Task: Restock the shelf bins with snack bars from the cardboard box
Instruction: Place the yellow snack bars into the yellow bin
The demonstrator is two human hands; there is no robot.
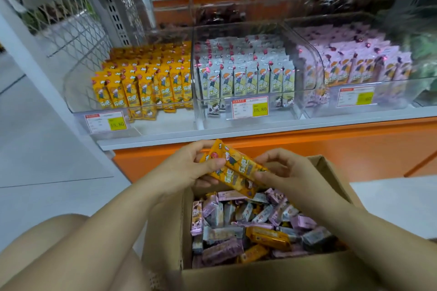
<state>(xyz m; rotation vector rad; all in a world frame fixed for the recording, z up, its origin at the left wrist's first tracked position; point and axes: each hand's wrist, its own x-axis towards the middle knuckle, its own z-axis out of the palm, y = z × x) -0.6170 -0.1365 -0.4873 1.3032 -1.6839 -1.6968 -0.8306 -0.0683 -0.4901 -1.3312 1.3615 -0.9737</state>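
Gripping 2 yellow snack bars (pixel 238 170) with curled fingers of the left hand (pixel 186 168), pinching their other end with the right hand (pixel 283 172), above the open cardboard box (pixel 260 276). Could drop 1 back inside through slippery wrappers, or misplace them in the grey-bar bin (pixel 212 101) beside the yellow-bar bin (pixel 78 92).

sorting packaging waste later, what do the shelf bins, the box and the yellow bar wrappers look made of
Shelf bins: clear glossy rigid plastic, bars visible through walls. Cardboard box: matte brown cardboard, folded flaps. Yellow snack bars: shiny printed film wrappers, likely plastic.
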